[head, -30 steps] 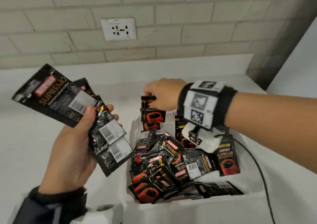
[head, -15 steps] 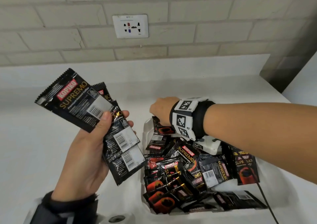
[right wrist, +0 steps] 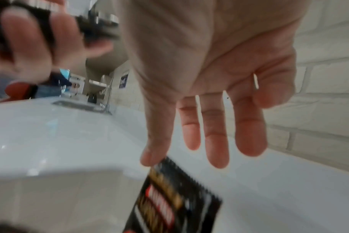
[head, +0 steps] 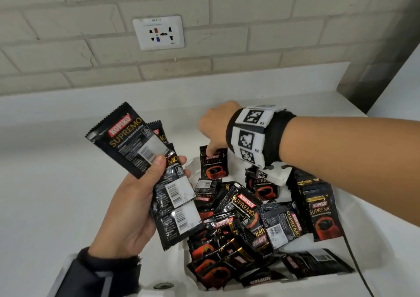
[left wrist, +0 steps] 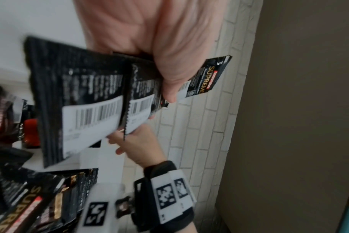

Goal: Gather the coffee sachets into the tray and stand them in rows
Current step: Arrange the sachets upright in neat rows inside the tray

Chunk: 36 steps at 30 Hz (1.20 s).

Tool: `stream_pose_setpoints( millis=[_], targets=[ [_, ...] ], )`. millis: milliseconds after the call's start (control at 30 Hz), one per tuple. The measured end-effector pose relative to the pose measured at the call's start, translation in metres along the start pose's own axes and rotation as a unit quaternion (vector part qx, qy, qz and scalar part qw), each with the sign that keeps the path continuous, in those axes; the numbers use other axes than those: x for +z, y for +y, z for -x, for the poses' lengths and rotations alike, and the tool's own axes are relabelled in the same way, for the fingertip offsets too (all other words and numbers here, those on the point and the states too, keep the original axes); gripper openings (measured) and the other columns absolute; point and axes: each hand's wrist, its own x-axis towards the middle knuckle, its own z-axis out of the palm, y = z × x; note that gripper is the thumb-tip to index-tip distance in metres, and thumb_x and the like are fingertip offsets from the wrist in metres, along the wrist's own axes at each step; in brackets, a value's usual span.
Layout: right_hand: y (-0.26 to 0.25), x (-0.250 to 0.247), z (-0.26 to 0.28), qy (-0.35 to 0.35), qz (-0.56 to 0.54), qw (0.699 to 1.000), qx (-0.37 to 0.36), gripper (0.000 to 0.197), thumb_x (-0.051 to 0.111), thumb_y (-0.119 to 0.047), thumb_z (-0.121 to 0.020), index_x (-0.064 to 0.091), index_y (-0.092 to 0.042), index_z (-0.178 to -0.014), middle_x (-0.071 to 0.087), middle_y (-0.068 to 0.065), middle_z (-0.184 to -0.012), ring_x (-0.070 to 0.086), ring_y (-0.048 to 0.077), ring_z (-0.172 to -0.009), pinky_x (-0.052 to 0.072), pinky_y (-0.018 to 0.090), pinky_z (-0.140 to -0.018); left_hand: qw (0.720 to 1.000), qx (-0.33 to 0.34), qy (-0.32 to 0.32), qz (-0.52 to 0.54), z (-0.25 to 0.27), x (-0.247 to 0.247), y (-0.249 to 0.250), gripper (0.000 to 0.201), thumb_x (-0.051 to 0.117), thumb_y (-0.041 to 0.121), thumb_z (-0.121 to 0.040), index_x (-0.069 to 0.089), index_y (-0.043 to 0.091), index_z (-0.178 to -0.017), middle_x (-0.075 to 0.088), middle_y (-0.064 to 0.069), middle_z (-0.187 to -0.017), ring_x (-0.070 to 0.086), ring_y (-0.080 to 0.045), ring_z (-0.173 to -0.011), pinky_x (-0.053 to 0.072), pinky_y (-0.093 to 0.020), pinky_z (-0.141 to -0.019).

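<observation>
While your left hand (head: 134, 208) clamped spare sachets (head: 159, 183), your slack right hand (head: 214, 126) fingertip-steadied one upright sachet (head: 213, 163) (far tray (head: 354, 217) wall).

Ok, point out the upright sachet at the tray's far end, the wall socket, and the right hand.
upright sachet (head: 214, 167), head view, on its printed front.
wall socket (head: 159, 33), head view, middle of the white plate.
right hand (head: 214, 124), head view, back of the hand.
</observation>
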Motion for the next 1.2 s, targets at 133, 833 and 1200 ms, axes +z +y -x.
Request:
stream_pose_setpoints(
  millis=[133, 833, 1200],
  targets=[
    [0.016, -0.028, 0.024, 0.111, -0.131, 0.984, 0.042, 0.029, 0.047, -0.042, -0.093, 0.057, -0.017, -0.103, 0.059, -0.002, -0.095, 0.055, 0.021, -0.089, 0.036, 0.024, -0.065, 0.999, -0.042, -0.026, 0.010, -0.001, 0.009, -0.007, 0.027, 0.053, 0.023, -0.076, 0.062, 0.009, -0.098, 0.073, -0.009, -0.087, 0.068, -0.017, -0.067, 0.058, -0.037, -0.064],
    [0.056, 0.010, 0.140, 0.350, -0.627, 0.691, 0.086, 0.023, 0.064, -0.007, -0.084, 0.054, -0.027, -0.077, 0.059, -0.008, -0.075, 0.056, 0.008, -0.053, 0.048, 0.026, -0.045, 0.978, -0.080, -0.178, -0.077, 0.012, 0.088, -0.046, 0.017, 0.055, 0.015, -0.083, 0.072, 0.013, -0.083, 0.071, -0.011, -0.081, 0.066, -0.021, -0.066, 0.057, -0.032, -0.056],
    [0.026, 0.069, 0.194, 0.099, -0.728, 0.673, 0.085, 0.035, 0.070, -0.030, -0.059, 0.062, -0.023, -0.091, 0.070, 0.001, -0.075, 0.057, 0.008, -0.054, 0.044, 0.016, -0.045, 0.994, -0.062, -0.085, -0.023, 0.002, 0.097, -0.059, 0.025, 0.055, 0.015, -0.087, 0.075, 0.016, -0.072, 0.072, -0.017, -0.087, 0.069, -0.029, -0.076, 0.052, -0.050, -0.082]
  ],
)
